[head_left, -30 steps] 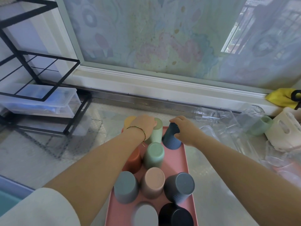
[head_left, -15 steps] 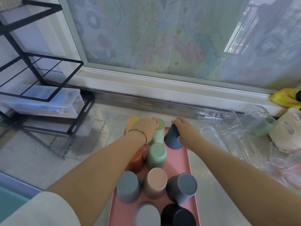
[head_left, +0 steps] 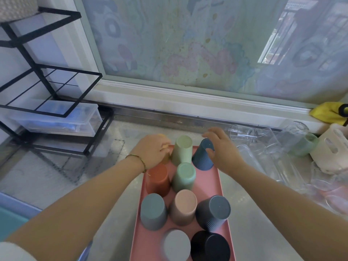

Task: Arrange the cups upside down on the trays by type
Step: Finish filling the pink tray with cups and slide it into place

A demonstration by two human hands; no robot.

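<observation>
Ten cups [head_left: 185, 206] stand upside down in rows on the tray [head_left: 216, 178], which runs near to far on the counter. The left hand [head_left: 152, 149] curls its fingers over the yellow cup [head_left: 165, 146] at the tray's far left corner. The right hand [head_left: 224, 153], fingers loosely spread and holding nothing, is just beside the blue cup [head_left: 202, 157] at the far right corner, and clear glasses [head_left: 250, 132] lie further right.

Grey speckled counter [head_left: 254, 213] below a window. Centre: pink tray [head_left: 211, 185], long axis running away from the viewer. Right: clear glasses [head_left: 250, 132] lying on their sides, crowded together, a green cup [head_left: 305, 146] among them; cream holder [head_left: 331, 147] at the far right. Left: black wire rack [head_left: 98, 133], standing.
</observation>
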